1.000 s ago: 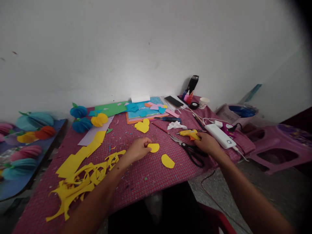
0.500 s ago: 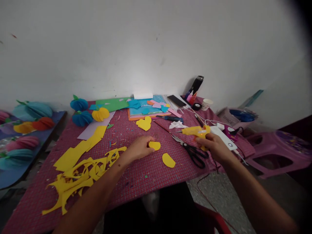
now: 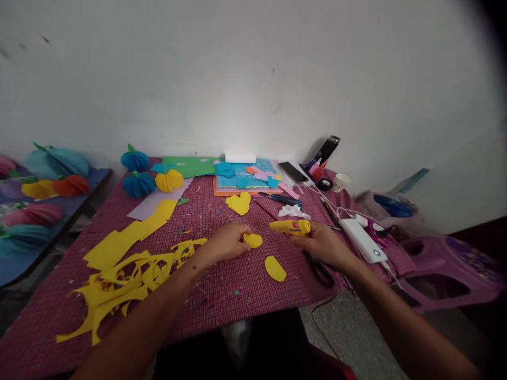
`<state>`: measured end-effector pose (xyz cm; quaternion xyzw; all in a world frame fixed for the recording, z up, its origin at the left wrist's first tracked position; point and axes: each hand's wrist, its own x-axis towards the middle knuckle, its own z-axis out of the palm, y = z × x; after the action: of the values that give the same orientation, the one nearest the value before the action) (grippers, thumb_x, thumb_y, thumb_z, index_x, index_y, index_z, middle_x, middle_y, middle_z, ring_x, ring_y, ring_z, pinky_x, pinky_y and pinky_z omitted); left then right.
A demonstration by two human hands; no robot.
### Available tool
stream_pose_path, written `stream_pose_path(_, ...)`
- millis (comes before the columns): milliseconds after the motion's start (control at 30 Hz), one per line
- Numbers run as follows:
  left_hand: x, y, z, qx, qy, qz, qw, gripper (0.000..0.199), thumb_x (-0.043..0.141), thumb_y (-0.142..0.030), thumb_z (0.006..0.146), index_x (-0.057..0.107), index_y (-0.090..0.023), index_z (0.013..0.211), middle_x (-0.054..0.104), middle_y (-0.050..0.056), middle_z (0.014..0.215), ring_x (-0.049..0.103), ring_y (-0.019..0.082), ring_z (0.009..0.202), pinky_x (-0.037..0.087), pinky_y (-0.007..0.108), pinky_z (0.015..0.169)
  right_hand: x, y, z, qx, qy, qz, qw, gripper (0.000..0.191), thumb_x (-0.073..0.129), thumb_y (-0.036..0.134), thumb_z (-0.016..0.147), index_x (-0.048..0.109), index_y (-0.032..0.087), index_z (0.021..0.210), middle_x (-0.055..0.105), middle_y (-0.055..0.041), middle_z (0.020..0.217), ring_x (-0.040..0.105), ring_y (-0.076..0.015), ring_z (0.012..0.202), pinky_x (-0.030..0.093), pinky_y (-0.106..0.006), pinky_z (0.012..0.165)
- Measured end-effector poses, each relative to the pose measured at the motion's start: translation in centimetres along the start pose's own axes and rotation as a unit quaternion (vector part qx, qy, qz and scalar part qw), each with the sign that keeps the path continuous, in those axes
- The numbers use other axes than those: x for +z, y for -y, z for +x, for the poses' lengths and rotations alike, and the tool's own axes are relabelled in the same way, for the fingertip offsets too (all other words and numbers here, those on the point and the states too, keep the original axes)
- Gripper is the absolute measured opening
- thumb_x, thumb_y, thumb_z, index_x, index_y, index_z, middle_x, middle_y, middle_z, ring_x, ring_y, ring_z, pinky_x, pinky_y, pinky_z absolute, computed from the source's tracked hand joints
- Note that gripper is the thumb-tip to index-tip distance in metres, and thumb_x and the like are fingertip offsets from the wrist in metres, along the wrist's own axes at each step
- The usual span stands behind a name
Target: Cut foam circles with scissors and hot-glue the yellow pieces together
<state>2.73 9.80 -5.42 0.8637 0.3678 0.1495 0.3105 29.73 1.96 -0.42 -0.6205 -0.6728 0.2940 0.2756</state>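
Two hands: left hand (image 3: 232,240) has thumb and fingers pinched on the edge of one rounded yellow cutout (image 3: 253,241), near table middle, can't tell if lifted; right hand (image 3: 319,244) has fingers wrapped round one yellow glue gun (image 3: 291,227), held over the table, front end pointing left toward that cutout. One loose yellow piece (image 3: 275,268) lies flat just nearer the table's front edge. One heap of yellow cutouts (image 3: 238,203) farther back, pieces overlap, count unclear. One pair of black-handled scissors (image 3: 321,273) below right hand, blades hidden. Three paper pumpkins on the table, back left: two blue pumpkins (image 3: 138,184), one yellow pumpkin (image 3: 169,181). Tangled yellow offcuts (image 3: 101,306), front left, too many to count. Back right: one phone (image 3: 293,172), one black tape roll (image 3: 325,184), one paper cup (image 3: 341,182), one black flask (image 3: 329,149). One white power bank (image 3: 363,240) right of right hand. One crumpled tissue (image 3: 293,211) just behind the gun.
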Motion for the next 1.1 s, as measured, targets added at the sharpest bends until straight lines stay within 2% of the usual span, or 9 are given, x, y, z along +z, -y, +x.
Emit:
stream_pose_path(167, -0.9, 0.1, -0.1, -0.008, 0.022, 0.002, 1.0, 0.013, 0.063, -0.026, 0.075, 0.063, -0.021, 0.086, 0.066, -0.001, 0.083, 0.056, 0.015, 0.07, 0.031, 0.025, 0.056, 0.0, 0.7, 0.6, -0.023, 0.04, -0.005, 0.999, 0.031, 0.061, 0.023, 0.083, 0.07, 0.02, 0.113, 0.075, -0.0045, 0.105, 0.068, -0.0257, 0.09, 0.054, -0.038, 0.082)
stream_pose_path(300, -1.3, 0.2, -0.2, -0.026, 0.031, -0.001, 0.999, 0.012, 0.06, -0.026, 0.075, 0.063, -0.02, 0.086, 0.065, -0.001, 0.081, 0.055, 0.015, 0.068, 0.031, 0.025, 0.056, 0.0, 1.2, 1.0, -0.041, 0.08, 0.006, 0.996, 0.031, 0.061, 0.023, 0.083, 0.071, 0.024, 0.112, 0.075, -0.0046, 0.103, 0.068, -0.0288, 0.095, 0.055, -0.042, 0.086)
stream_pose_path(467, -1.3, 0.3, -0.1, -0.032, 0.018, 0.003, 0.999, 0.015, 0.053, -0.024, 0.08, 0.064, -0.02, 0.089, 0.064, 0.0, 0.079, 0.054, 0.014, 0.068, 0.032, 0.025, 0.056, -0.1, 1.8, 1.4, -0.047, 0.103, -0.006, 0.994, 0.031, 0.059, 0.023, 0.085, 0.07, 0.021, 0.114, 0.075, -0.0049, 0.102, 0.069, -0.0249, 0.087, 0.056, -0.039, 0.083)
stream_pose_path(600, -1.2, 0.2, -0.1, -0.025, 0.016, 0.02, 0.999, 0.012, 0.053, -0.024, 0.08, 0.063, -0.019, 0.084, 0.064, 0.0, 0.077, 0.053, 0.014, 0.065, 0.03, 0.025, 0.055, 0.0, 1.4, 1.5, -0.064, 0.118, 0.007, 0.991, 0.034, 0.057, 0.021, 0.087, 0.068, 0.021, 0.12, 0.073, -0.0054, 0.111, 0.068, -0.0245, 0.096, 0.054, -0.04, 0.089)
stream_pose_path(867, -0.6, 0.6, 0.1, -0.016, 0.015, 0.017, 1.0, 0.013, 0.057, -0.028, 0.079, 0.065, -0.021, 0.086, 0.065, 0.0, 0.078, 0.053, 0.014, 0.065, 0.03, 0.025, 0.055, 0.1, 1.2, 0.8, -0.062, 0.108, -0.004, 0.992, 0.031, 0.057, 0.021, 0.086, 0.07, 0.023, 0.114, 0.075, -0.0039, 0.097, 0.069, -0.0252, 0.087, 0.057, -0.038, 0.078)
stream_pose_path(967, -0.7, 0.5, 0.1, -0.007, 0.021, 0.016, 1.0, 0.017, 0.056, -0.033, 0.083, 0.067, -0.021, 0.089, 0.066, 0.0, 0.08, 0.054, 0.014, 0.067, 0.031, 0.025, 0.056, -0.1, 1.5, 0.8, -0.071, 0.104, -0.002, 0.992, 0.032, 0.057, 0.021, 0.086, 0.07, 0.023, 0.116, 0.075, -0.0044, 0.098, 0.069, -0.0256, 0.09, 0.057, -0.038, 0.08)
stream_pose_path(1100, -0.8, 0.3, 0.0, 0.002, 0.022, 0.035, 0.999, 0.024, 0.049, -0.034, 0.089, 0.069, -0.022, 0.093, 0.069, 0.001, 0.085, 0.057, 0.015, 0.07, 0.034, 0.026, 0.059, -0.3, 1.7, 0.9, -0.091, 0.111, -0.03, 0.989, 0.033, 0.054, 0.019, 0.086, 0.068, 0.022, 0.116, 0.074, -0.0037, 0.1, 0.068, -0.0218, 0.084, 0.056, -0.036, 0.079)
